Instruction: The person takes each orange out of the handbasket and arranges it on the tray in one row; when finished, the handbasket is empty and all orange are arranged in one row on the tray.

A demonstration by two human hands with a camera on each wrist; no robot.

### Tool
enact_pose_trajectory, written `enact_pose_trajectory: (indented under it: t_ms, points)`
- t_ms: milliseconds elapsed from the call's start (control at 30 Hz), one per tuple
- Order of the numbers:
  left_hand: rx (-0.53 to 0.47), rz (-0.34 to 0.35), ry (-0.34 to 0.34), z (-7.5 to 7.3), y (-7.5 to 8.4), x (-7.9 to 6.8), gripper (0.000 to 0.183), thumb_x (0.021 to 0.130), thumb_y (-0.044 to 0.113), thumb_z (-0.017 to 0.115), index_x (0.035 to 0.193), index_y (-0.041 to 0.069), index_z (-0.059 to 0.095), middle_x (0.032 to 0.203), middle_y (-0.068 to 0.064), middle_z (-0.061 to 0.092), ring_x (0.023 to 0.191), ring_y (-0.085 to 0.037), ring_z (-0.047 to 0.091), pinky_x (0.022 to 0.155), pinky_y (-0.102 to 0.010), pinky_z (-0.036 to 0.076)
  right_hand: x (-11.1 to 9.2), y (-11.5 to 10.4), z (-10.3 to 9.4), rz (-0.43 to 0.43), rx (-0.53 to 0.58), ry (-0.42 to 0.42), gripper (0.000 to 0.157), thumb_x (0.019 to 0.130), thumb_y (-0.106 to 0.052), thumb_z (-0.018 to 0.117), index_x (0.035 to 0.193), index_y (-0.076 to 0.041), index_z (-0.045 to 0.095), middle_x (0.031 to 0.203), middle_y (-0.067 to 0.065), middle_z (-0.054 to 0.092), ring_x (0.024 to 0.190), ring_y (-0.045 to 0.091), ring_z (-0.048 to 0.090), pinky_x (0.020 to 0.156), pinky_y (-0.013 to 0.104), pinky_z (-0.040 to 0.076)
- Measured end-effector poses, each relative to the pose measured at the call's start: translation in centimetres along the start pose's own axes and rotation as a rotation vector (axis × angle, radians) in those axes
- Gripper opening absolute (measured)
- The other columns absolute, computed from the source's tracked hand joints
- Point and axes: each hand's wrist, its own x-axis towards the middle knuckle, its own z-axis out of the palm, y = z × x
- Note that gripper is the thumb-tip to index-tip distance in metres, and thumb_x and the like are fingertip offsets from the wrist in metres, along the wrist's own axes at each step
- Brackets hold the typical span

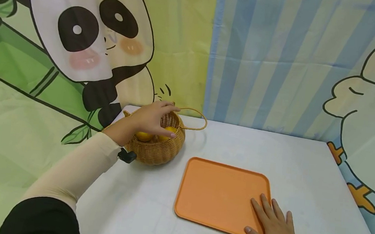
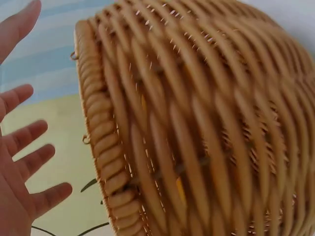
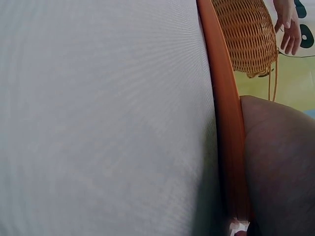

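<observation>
Tan wicker forms the round, bulging basket (image 1: 156, 153) near the far left part of the white cloth-covered table (image 1: 137, 207), its thin looped handle (image 1: 195, 128) sticking out to the right. Inside sit yellow, rounded, smooth-skinned fruits (image 1: 143, 137); at least two show, and the wall hides any others.

The person's left hand (image 1: 151, 117) hangs over the basket's mouth, fingers and thumb spread apart with nothing between them. Whether a fingertip brushes a fruit cannot be told from the head view. The right hand (image 1: 276, 231) lies with fingers spread across the near right corner of a flat, orange, rectangular tray (image 1: 220, 196) with a raised rim, touching it but not clamped on it.

The fruits, if real, are probably firm and modest in weight, with skin slick enough to roll out of a loose pinch. The surest hold is likely from above, thumb on one side and fingers on the other around the widest part, squeezing gently against bruising. The basket looks light and slightly springy; its thick braided rim should steady it better than the slender handle. The tray seems stiff, light and smooth, likely to slide on the cloth if pushed, and is best taken by its rim.
</observation>
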Motion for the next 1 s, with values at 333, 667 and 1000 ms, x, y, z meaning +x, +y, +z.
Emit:
enact_pose_trajectory:
  t_ms: [333,667,1000]
  points:
    - [-0.103,0.029,-0.022,-0.9,-1.5,0.8,0.093,0.080,0.056,0.090,0.158,0.022,0.052,0.165,-0.012,0.041,0.150,-0.037,0.040,0.117,-0.063,0.038,0.2,-0.1,0.1,0.008,-0.017,-0.004,0.091,0.096,-0.074,0.061,0.167,-0.020,0.040,0.173,0.021,0.026,0.154,0.058,0.021,0.105,0.091,0.011]
    - [-0.163,0.046,-0.043,-1.9,-2.8,1.8,0.092,0.083,0.053,0.089,0.159,0.020,0.050,0.162,-0.010,0.046,0.149,-0.035,0.042,0.121,-0.059,0.034,0.3,-0.1,0.2,0.014,-0.023,-0.008,0.092,0.096,-0.075,0.061,0.167,-0.021,0.040,0.173,0.021,0.026,0.154,0.057,0.021,0.105,0.090,0.011]
    - [-0.195,0.051,-0.015,-2.3,-3.7,3.1,0.092,0.082,0.051,0.091,0.159,0.021,0.050,0.161,-0.007,0.048,0.150,-0.033,0.041,0.122,-0.059,0.031,0.2,-0.1,0.0,0.009,-0.012,-0.006,0.090,0.097,-0.073,0.062,0.167,-0.021,0.039,0.174,0.020,0.025,0.155,0.056,0.020,0.105,0.090,0.011]
